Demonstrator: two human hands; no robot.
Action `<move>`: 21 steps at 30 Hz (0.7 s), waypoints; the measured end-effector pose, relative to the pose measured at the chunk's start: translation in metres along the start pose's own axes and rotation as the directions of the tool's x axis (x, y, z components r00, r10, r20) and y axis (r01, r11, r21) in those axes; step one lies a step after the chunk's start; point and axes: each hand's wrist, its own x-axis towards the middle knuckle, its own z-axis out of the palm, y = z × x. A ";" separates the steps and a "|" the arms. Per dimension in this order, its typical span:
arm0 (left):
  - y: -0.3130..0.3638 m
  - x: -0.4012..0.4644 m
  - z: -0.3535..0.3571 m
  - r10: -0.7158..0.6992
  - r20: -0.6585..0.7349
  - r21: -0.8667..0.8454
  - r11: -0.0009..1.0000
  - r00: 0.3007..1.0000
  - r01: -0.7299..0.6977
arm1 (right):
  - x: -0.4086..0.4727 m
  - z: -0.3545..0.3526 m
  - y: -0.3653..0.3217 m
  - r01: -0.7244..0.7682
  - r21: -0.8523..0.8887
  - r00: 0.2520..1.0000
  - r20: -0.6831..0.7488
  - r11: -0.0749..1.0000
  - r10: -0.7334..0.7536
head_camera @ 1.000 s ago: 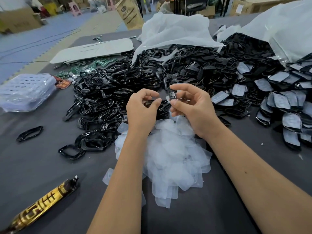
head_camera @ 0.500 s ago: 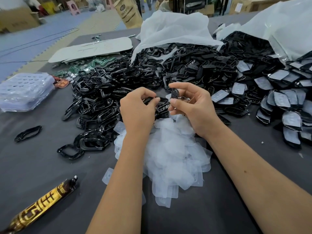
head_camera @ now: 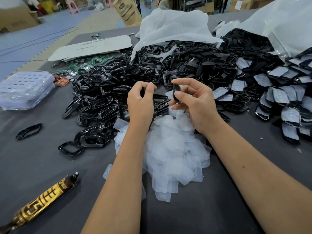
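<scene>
Above the heap of clear plastic film pieces (head_camera: 170,149), your right hand (head_camera: 195,105) pinches a small black oval plastic shell (head_camera: 176,92) edge-on between thumb and fingers. Your left hand (head_camera: 140,102) is curled, thumb to fingertips; whether it holds anything I cannot tell. The shell looks light, stiff and glossy, likely slippery: grip its rims, not its faces.

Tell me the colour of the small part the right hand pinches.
Black: the small plastic part in the right hand, head view.

Blue floor mats (head_camera: 25,44), cardboard boxes (head_camera: 16,21)
</scene>
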 end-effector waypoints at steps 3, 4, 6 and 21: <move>0.002 -0.002 0.002 0.057 0.058 0.148 0.987 0.997 -0.065 | 0.001 -0.002 0.002 -0.055 0.093 0.998 -0.022 0.994 0.057; 0.001 -0.003 0.003 0.068 0.075 0.223 0.971 0.995 -0.083 | 0.002 -0.002 0.002 -0.079 0.128 0.996 -0.031 0.989 0.083; 0.001 -0.005 0.003 0.072 0.077 0.327 0.940 0.994 -0.093 | 0.002 -0.003 0.003 -0.113 0.167 0.991 -0.048 0.980 0.122; 0.003 -0.003 -0.012 0.084 -0.102 0.262 0.963 0.991 -0.055 | 0.005 -0.004 0.000 -0.140 0.204 0.962 -0.205 0.969 0.182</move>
